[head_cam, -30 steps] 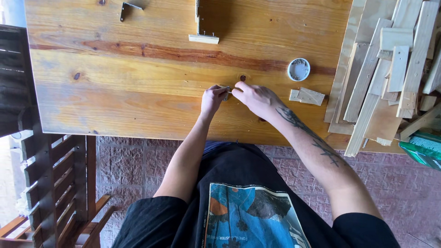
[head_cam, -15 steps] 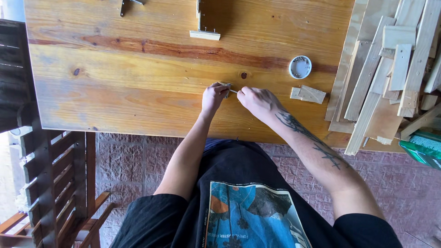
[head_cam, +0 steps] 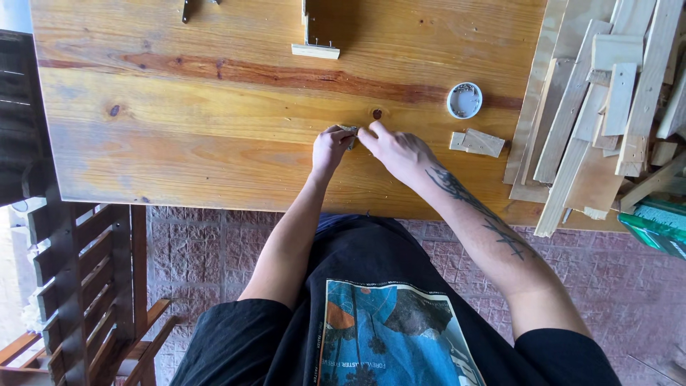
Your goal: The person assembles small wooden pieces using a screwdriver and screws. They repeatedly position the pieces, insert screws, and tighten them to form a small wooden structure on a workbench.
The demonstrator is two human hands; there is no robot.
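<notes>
Just below the dark knot in the wooden table, your left hand and right hand pinch a small wooden piece between fingertips, seemingly mid-positioning, needing steady alignment next.

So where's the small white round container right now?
In the head view, the white round container sits on the wooden table, right of both hands, just above two small wood blocks.
</notes>
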